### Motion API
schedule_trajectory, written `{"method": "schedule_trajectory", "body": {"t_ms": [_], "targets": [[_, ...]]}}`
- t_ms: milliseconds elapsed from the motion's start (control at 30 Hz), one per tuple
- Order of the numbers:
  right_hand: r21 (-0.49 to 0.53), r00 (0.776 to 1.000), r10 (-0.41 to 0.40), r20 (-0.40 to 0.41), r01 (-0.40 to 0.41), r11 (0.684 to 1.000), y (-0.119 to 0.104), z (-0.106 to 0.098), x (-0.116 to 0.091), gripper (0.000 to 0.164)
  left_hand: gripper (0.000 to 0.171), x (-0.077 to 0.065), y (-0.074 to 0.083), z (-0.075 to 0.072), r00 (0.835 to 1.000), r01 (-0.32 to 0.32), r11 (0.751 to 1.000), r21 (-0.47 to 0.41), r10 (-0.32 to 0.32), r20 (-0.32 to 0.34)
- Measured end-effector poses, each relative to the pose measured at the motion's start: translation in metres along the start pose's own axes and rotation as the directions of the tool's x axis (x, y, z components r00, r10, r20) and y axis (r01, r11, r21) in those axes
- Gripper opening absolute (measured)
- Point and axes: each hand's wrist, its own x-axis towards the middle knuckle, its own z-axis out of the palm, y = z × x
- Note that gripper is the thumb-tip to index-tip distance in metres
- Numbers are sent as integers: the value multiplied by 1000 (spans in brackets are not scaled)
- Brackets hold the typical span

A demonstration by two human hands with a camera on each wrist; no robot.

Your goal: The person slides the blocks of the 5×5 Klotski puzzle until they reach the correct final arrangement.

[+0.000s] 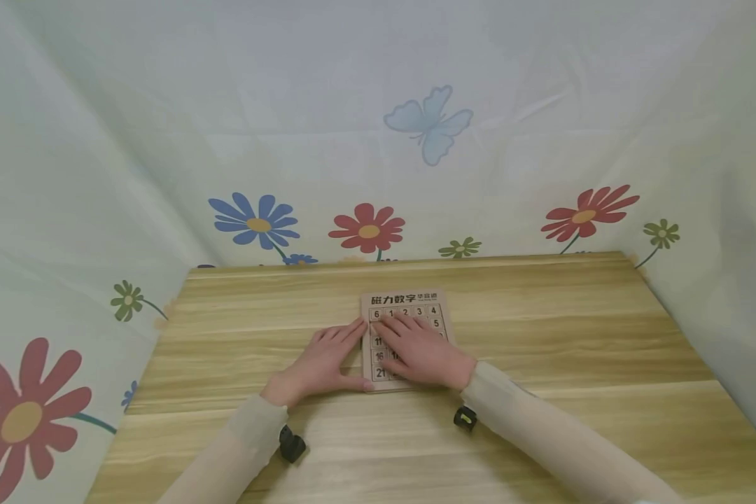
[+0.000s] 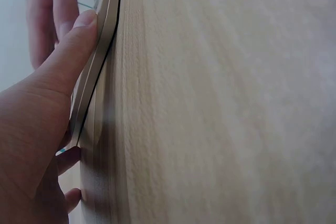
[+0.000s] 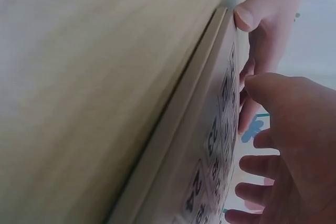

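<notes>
A light-wood sliding number puzzle lies flat on the wooden table, with dark printed characters along its top edge. Its top row reads 6, 1, 2, 3, 4. My left hand steadies its left side, fingertips at the upper left edge and the thumb pressing the lower left corner. Over the number tiles reaches my right hand, its extended fingertips on the upper left rows and its thumb lower down. That hand hides much of the middle and lower right tiles.
A pale curtain printed with flowers and a butterfly surrounds the table at the back and sides. Each wrist carries a small black camera, the left one and the right one both low over the near tabletop.
</notes>
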Motion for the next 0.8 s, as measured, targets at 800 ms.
{"method": "schedule_trajectory", "body": {"t_ms": [800], "targets": [[30,1000,6,25,-7,1000,-10,-1,-7,67,116,0,1,0,1000,-11,1000,16,11,-14]]}}
